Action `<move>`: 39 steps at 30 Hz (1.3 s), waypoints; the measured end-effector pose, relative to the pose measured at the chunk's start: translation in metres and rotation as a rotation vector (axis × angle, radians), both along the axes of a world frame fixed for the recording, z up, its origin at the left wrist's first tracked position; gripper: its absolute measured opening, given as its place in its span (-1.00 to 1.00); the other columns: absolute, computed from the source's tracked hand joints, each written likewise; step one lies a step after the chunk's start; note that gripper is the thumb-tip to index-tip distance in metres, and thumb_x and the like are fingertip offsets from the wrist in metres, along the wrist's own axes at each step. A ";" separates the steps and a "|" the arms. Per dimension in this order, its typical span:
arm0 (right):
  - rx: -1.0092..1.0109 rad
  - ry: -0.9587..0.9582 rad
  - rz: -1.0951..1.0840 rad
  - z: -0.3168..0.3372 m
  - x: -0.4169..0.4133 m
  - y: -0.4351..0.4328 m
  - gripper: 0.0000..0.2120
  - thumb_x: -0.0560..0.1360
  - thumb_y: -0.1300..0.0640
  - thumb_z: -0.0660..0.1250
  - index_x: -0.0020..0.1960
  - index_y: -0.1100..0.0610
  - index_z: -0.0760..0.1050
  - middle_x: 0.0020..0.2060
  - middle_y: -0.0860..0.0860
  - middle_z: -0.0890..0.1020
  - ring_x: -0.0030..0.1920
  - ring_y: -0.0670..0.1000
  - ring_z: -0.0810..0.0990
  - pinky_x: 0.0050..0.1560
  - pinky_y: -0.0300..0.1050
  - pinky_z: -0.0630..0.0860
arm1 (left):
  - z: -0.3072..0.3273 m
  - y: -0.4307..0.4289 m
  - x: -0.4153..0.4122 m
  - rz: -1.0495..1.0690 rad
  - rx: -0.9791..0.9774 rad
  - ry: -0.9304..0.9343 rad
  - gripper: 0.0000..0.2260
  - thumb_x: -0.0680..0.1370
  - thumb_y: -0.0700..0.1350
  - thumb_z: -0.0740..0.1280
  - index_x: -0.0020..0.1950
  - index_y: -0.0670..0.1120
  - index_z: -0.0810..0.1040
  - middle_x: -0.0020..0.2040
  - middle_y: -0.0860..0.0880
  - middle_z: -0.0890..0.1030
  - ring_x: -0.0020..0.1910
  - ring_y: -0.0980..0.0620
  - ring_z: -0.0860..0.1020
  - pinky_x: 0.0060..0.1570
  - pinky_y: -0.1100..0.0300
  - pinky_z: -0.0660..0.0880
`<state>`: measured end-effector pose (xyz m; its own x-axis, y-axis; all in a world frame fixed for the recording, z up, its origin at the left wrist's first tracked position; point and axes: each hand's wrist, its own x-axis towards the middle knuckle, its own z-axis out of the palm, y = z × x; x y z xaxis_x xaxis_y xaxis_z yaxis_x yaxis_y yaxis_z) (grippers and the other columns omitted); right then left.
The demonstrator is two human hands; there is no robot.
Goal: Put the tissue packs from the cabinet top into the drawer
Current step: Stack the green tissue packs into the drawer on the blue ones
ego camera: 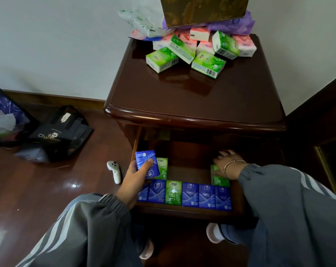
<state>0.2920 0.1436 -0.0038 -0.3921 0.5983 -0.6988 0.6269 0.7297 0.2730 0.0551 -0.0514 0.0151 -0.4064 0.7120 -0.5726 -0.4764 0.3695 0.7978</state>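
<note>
Dark cabinet top (192, 97) carries loose packs (161, 58). Over the open drawer (182, 210), the left hand (133, 177) grips a blue pack (145, 156). The right hand (228, 165) rests on a green pack (220, 180), grip unclear.

Your cabinet top (192, 97) carries a heap along its back edge: green packs (162, 59) in front, pink packs (244, 45) behind, and plastic bags (142, 24) and a gold box (203, 10) by the wall. In the open drawer (182, 211), blue packs (190, 194) stand in a row along the front, one green among them. On the floor (38, 189) to your left lie a black bag (61, 132) and a white controller (115, 171).
</note>
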 end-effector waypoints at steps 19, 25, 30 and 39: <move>-0.580 0.245 -0.315 -0.011 -0.101 -0.072 -0.19 0.30 -0.11 0.51 0.39 0.20 0.28 0.30 0.13 0.44 0.24 0.15 0.47 0.19 0.01 0.48 | -0.001 0.003 -0.013 0.028 -0.089 -0.022 -0.72 0.49 0.04 0.42 0.12 0.00 0.45 -0.07 -0.04 0.68 -0.21 0.02 0.70 -0.35 0.16 0.60; -0.594 0.598 -0.598 -0.010 -0.075 -0.058 -0.20 0.23 -0.06 0.57 0.36 0.04 0.29 0.23 0.01 0.45 0.18 0.04 0.47 0.15 -0.09 0.46 | -0.001 0.002 -0.016 0.026 -0.101 -0.002 -0.70 0.49 -0.01 0.42 0.16 -0.05 0.46 -0.01 -0.12 0.68 -0.12 -0.09 0.69 -0.26 0.08 0.61; -0.616 0.953 -1.090 0.001 -0.053 -0.032 -0.22 0.22 0.13 0.59 0.35 0.15 0.33 -0.02 -0.01 0.59 -0.04 -0.06 0.57 -0.11 -0.24 0.50 | -0.004 0.004 -0.007 -0.149 -0.090 0.008 -0.60 0.48 -0.03 0.43 0.27 -0.10 0.44 -0.01 -0.10 0.70 -0.09 -0.06 0.69 -0.19 0.09 0.61; -0.438 0.938 -1.317 -0.008 -0.023 -0.034 0.05 0.24 -0.08 0.56 0.50 0.22 0.04 0.44 0.14 0.26 0.37 0.10 0.31 0.19 -0.08 0.33 | -0.019 0.037 0.028 -0.419 -0.187 0.230 -0.45 0.49 0.00 0.43 0.38 0.03 0.26 -0.03 -0.02 0.64 -0.20 0.09 0.67 -0.33 0.27 0.53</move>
<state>0.2689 0.1099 -0.0120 -0.1655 0.6730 -0.7209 0.6487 -0.4762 -0.5936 0.0834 -0.0141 -0.0040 -0.2382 0.7349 -0.6349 -0.0772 0.6374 0.7667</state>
